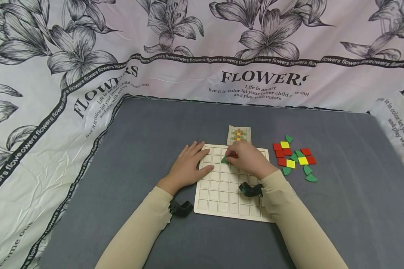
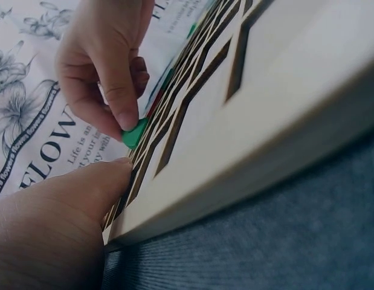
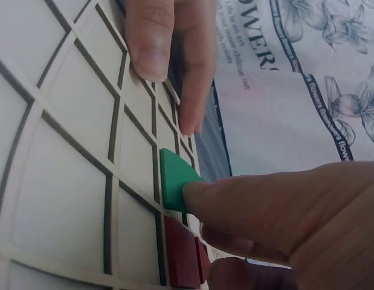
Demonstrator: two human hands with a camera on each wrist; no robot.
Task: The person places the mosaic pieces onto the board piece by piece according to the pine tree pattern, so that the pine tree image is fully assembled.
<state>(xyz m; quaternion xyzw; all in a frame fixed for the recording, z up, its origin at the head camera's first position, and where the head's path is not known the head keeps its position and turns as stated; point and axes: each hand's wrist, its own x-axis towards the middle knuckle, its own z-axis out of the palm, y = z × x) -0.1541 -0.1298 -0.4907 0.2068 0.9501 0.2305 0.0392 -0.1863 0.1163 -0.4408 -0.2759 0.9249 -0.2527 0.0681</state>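
Pinching a green piece [image 3: 174,184] at the board [image 1: 219,194]: crooked fit the chief risk

Hazards, in my judgement: the piece could catch on a ridge between squares and sit askew, should it be pressed down while turned out of line. Whether it lies flat in its square cannot be told. A red tile [image 3: 182,254] sits just beside it, at 6 o'clock in the right wrist view; a sideways push could knock that tile out of place. The board could skid if the left hand [image 1: 187,164] eased its hold.

Position, taking the green piece as centre of the dial in the head view: the right hand [image 1: 247,158] is at 3 o'clock, thumb and finger clamped on the piece's near side, with its pointed end projecting clear of them. The left hand is at 9 o'clock, fingers spread apart, resting on the board's edge, its thumb near the piece but not touching it. The pattern card [image 1: 239,134] lies at 1 o'clock, past the board's far edge; loose tiles [image 1: 303,160] lie at 3 o'clock, beyond the right hand.
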